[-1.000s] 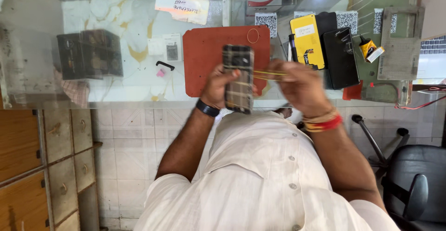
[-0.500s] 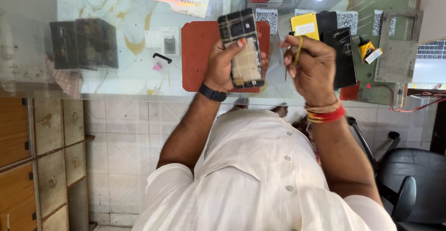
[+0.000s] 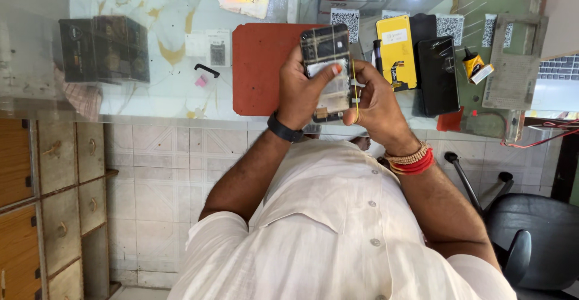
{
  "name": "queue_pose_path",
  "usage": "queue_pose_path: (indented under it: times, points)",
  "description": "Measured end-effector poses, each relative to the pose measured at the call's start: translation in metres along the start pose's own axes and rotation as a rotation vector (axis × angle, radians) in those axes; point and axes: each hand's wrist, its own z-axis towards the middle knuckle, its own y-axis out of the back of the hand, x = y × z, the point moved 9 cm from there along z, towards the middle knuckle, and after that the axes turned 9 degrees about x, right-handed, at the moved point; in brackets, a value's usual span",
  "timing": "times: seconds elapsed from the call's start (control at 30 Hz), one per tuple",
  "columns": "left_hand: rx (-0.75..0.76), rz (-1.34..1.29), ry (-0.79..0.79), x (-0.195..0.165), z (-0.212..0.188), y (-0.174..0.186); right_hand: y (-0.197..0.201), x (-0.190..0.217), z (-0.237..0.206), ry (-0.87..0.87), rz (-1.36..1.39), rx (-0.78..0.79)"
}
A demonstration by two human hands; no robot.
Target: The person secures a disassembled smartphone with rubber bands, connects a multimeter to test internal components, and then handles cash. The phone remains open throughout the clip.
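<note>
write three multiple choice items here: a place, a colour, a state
1. Where does the dark box lie?
A left end of the counter
B on the red mat
C on the chair
2. What colour are the bands on the right wrist?
A blue
B red with beige beads
C green
3. How is the phone held?
A flat on the mat
B raised in the left hand
C shut in a drawer

1 A: the box sits far left of the red mat.
2 B: red bands beside beads.
3 B: the left hand grips it while the right hand holds a thin yellow strip at its edge.
</note>
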Motion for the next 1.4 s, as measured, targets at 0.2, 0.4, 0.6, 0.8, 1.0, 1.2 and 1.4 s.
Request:
queue_pose_path:
  times: [0.2,0.4,0.6,0.8,1.0,1.2,1.4]
  points:
    - [0.134,0.174,0.057,-0.005,-0.012,-0.023,0.007,0.033,0.011,0.070,-0.080,-0.014]
    - [0.253,0.110,0.058,-0.011,-0.016,-0.039,0.005,0.057,0.014,0.112,-0.111,0.026]
    - [0.259,0.219,0.065,0.001,-0.012,-0.037,0.014,0.041,0.014,0.110,-0.200,-0.057]
    - [0.308,0.085,0.082,0.014,-0.017,-0.036,0.054,0.001,0.000,0.060,-0.074,-0.028]
    - [0.131,-0.147,0.066,0.016,-0.003,-0.022,0.051,-0.005,-0.013,0.241,-0.281,0.030]
    - [-0.014,-0.235,0.045,0.019,0.005,-0.016,0.019,0.012,-0.027,0.365,-0.464,0.010]
    - [-0.184,-0.296,-0.054,0.029,0.017,0.002,0.022,-0.006,-0.031,0.281,-0.470,-0.094]
